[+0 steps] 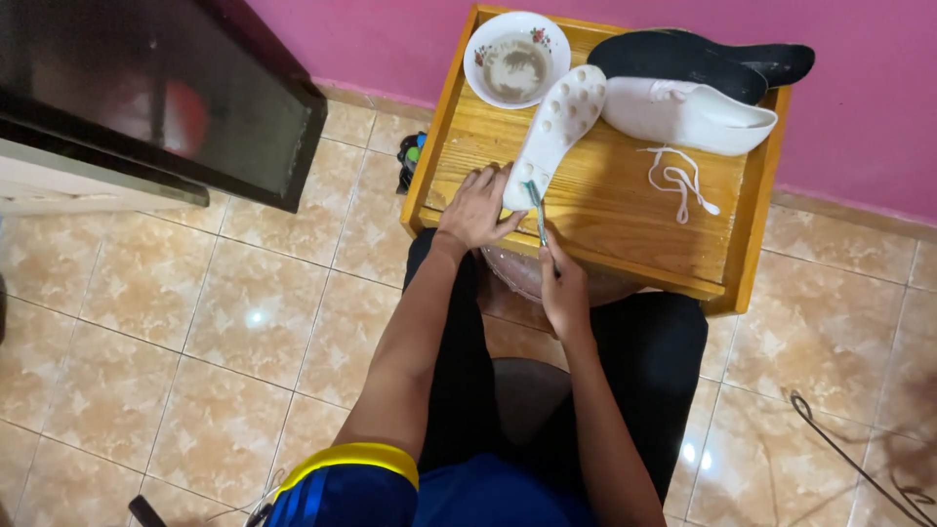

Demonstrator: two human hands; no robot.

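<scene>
1. Sole-up, a white studded shoe [558, 132] lies slanted on the wooden table [625, 210], its heel end nearest the person and its toe end just beside a bowl.
2. The left hand [476, 208] presses on the heel end of that shoe, fingers spread over it and onto the wood.
3. The right hand [563, 285] is closed round the handle of a toothbrush [538, 213], whose head touches the sole near the heel.
4. The white bowl [516, 58], with flowers on its rim and murky liquid inside, stands at the table's far left corner.
5. A second white shoe [688, 114] lies on its side to the right, with two black insoles [703, 59] behind it.
6. A loose white shoelace [675, 179] is coiled on the wood near that shoe.
7. Beige floor tiles [244, 322] surround the table, and a pink wall [859, 107] rises behind it.
</scene>
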